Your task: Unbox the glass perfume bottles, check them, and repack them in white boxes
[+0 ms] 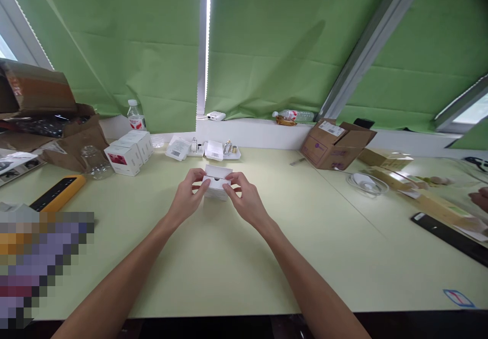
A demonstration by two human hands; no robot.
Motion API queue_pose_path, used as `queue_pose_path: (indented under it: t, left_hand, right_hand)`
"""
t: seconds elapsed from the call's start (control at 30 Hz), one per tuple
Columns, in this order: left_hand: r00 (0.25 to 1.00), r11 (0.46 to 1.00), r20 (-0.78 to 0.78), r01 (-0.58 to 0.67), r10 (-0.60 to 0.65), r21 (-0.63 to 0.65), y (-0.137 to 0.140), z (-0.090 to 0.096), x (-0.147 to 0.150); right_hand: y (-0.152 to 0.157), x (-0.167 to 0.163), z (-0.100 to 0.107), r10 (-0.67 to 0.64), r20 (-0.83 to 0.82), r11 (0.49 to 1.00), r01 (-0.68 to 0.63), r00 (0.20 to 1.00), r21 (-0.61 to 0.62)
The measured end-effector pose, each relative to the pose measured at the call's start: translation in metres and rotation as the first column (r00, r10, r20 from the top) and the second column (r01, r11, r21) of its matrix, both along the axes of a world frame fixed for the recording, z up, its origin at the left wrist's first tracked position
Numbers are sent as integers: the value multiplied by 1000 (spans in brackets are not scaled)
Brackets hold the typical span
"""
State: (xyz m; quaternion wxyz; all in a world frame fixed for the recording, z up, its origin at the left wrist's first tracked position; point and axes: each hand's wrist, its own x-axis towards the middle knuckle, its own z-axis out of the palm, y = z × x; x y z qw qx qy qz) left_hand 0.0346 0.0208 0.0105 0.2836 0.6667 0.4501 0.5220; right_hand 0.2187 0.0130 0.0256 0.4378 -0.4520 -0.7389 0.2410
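Note:
A small white box (216, 192) stands on the table between my two hands, its lid flap raised at the back. My left hand (189, 192) grips its left side, thumb at the front and fingers behind near the flap. On the right side, my right hand (246, 196) holds it the same way, thumb against the front edge. A dark half-round notch shows in the top edge. What lies inside the box cannot be seen. Just beyond stand small white packs with barcodes (178, 147) and little glass bottles (227, 147) on a white tray (237, 154).
White boxes (129, 153) and a clear jar (93, 162) stand at the left, near an open brown carton (72, 141). Another carton (335, 145) sits back right, beside a coiled white cable (366, 184). A black bar (450, 237) lies right; part of another person's hand (479, 199) shows there.

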Motion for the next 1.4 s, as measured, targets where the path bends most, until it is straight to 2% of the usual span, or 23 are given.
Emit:
queue_pose_path:
  t: [1.4]
  left_hand:
    - [1000, 1000, -18, -15, 15, 4, -2, 2, 1]
  right_hand:
    - [0, 1, -1, -33, 19, 998, 34, 999, -54]
